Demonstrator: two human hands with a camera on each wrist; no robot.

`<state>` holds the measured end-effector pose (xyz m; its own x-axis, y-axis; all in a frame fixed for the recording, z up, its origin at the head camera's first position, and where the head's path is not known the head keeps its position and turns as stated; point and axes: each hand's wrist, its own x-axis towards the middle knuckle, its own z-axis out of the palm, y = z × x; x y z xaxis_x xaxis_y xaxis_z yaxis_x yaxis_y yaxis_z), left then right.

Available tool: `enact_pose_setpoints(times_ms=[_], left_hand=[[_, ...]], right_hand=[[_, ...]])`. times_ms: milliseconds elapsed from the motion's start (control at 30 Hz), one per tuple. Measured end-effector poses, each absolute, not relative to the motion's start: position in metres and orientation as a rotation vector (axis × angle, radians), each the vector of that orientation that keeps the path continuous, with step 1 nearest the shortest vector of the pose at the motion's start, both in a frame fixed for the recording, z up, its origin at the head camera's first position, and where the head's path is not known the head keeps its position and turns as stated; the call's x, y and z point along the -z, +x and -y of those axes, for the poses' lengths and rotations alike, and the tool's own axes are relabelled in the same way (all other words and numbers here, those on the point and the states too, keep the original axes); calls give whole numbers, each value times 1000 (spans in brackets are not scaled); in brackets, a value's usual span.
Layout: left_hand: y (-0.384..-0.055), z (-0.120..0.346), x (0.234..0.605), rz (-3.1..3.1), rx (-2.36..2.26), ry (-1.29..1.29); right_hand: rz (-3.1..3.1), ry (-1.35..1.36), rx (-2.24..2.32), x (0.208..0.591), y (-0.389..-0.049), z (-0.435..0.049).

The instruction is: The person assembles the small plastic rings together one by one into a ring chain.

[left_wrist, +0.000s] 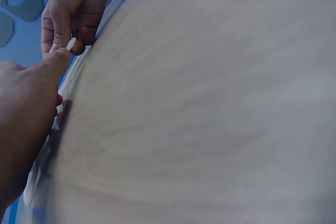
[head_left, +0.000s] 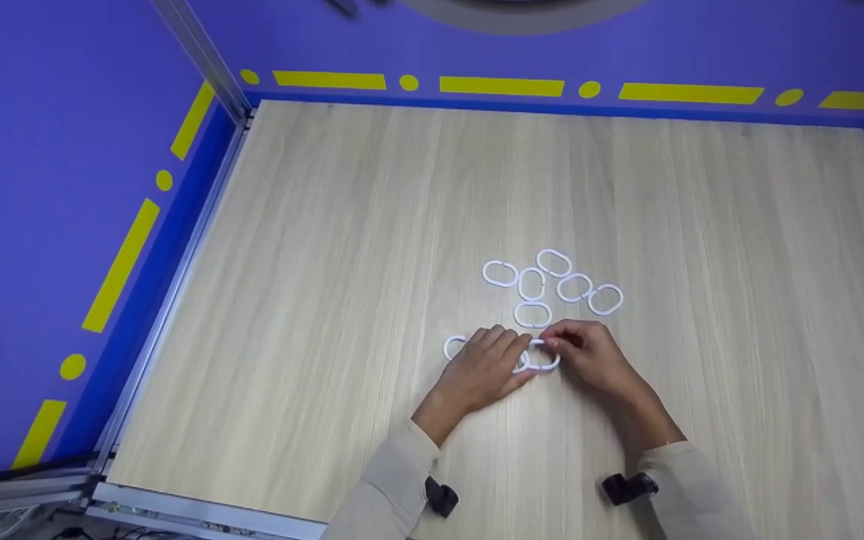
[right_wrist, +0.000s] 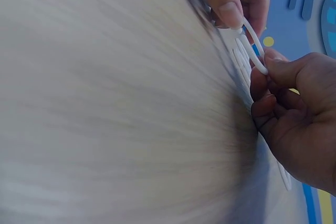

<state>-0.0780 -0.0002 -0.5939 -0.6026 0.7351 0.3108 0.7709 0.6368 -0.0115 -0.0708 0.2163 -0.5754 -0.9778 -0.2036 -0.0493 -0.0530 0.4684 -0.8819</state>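
Note:
My right hand [head_left: 598, 358] pinches the right end of a white plastic oval chain link [head_left: 550, 367] between thumb and fingertips. From the other side my left hand [head_left: 479, 371] grips the same spot where this link meets another white link [head_left: 522, 361], mostly hidden under the fingers. A further white link [head_left: 448, 348] sticks out to the left of that hand. In the right wrist view the pinched link [right_wrist: 253, 55] spans the gap between both hands, tilted. The left wrist view shows just a sliver of white link [left_wrist: 71, 43] at the fingertips.
Beyond the hands, several loose white links lie on the wooden table [head_left: 342, 225], the nearest link [head_left: 533, 325] just ahead of the fingers. A blue panel [head_left: 42, 187] with yellow marks borders the left side, and another blue panel [head_left: 417, 45] the back.

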Motion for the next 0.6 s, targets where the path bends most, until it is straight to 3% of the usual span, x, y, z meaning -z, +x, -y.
enact_pose_setpoints(times_ms=[600], left_hand=[[-80, 5, 601, 2509, 329, -1220]], right_hand=[[-2567, -170, 1517, 575, -70, -212]])
